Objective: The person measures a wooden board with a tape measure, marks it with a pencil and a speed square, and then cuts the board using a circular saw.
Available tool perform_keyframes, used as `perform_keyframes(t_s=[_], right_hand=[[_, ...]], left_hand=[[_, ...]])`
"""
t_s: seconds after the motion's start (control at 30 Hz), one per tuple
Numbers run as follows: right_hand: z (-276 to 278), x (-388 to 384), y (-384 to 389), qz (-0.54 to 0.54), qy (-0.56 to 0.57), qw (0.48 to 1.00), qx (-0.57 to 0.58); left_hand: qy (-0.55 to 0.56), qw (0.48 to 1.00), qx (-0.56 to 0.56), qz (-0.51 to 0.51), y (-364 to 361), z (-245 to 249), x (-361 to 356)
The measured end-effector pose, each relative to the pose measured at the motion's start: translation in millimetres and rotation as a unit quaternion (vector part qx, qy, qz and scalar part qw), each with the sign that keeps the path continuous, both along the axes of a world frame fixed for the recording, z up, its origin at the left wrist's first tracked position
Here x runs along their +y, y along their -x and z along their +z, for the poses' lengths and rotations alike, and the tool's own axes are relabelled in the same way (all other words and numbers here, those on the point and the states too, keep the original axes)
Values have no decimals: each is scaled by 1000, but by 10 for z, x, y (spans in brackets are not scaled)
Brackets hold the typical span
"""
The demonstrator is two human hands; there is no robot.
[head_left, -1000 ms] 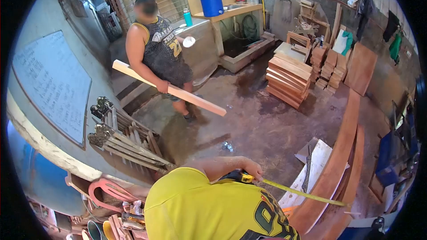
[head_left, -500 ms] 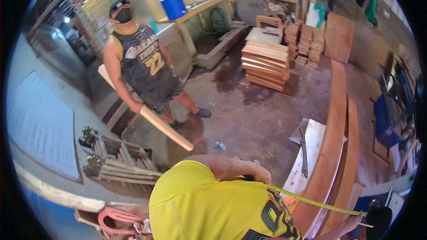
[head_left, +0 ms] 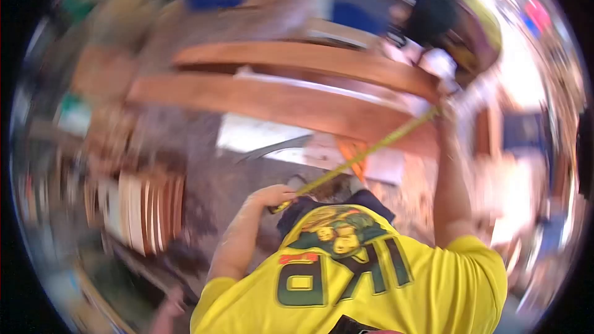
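Observation:
My left hand is closed around the dark case of a tape measure, close to my waist. The yellow tape runs out from it, up and to the right, across a long wooden board. At the far end my right hand pinches the tape beside the right end of a second long board. Blur hides the exact grip of those fingers. Both reddish-brown boards lie roughly side by side in front of me.
A white panel with a dark long tool lies nearer me, beside an orange object. Another person bends close beyond my right hand. Stacked wood pieces stand at left. A blurred arm shows at lower left.
My view has swung sharply right, so the boards now lie across it. My left hand and the tape case have come into clear view. The tape stays stretched between both hands.

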State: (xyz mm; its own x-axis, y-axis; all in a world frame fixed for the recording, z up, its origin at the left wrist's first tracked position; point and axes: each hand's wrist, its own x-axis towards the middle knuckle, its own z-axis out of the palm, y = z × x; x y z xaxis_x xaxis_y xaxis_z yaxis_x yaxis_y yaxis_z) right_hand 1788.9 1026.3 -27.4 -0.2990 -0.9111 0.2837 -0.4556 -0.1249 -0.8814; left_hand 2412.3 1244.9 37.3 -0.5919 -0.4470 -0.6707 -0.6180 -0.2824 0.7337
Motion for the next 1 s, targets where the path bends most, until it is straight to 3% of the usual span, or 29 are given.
perform_keyframes(t_s=[0.03, 0.07, 0.1, 0.17, 0.3, 0.43, 0.5, 0.63, 0.7, 0.83, 0.9, 1.0], right_hand=[[1036, 584, -684, -129, -187, 973, -26], [816, 782, -525, -171, -180, 969, -16], [812, 1013, -614, -236, -109, 963, -77], [774, 1465, -566, -345, -182, 890, -238], [-93, 1911, -128, -422, -230, 826, -296], [-892, 1918, 336, -481, -200, 824, -222], [-1285, 1766, 694, -483, -254, 833, -86], [-1853, 1596, 1347, -536, -204, 790, -216], [-1740, 1507, 1588, -549, -225, 798, -107], [-1934, 1538, 1897, -607, -201, 763, -93], [-2052, 1587, 2024, -550, -210, 806, -57], [-1959, 1623, 2086, -494, -244, 817, -170]], left_hand=[[2, 1000, -14, -26, -40, -21, -188], [-46, 997, -39, -52, -128, -232, -347], [-90, 990, -73, -74, -177, -447, -509], [-55, 982, -70, -164, -105, -475, -897], [12, 955, -135, -264, 315, -647, -1670], [25, 942, -216, -257, 905, -782, -2114], [83, 934, -202, -283, 1262, -959, -2303], [71, 929, -264, -249, 1991, -1242, -2549], [76, 945, -195, -250, 2240, -1475, -2633], [78, 937, -195, -280, 2728, -1535, -2695], [72, 930, -215, -289, 2834, -1550, -2713], [59, 924, -248, -286, 2904, -1538, -2722]])
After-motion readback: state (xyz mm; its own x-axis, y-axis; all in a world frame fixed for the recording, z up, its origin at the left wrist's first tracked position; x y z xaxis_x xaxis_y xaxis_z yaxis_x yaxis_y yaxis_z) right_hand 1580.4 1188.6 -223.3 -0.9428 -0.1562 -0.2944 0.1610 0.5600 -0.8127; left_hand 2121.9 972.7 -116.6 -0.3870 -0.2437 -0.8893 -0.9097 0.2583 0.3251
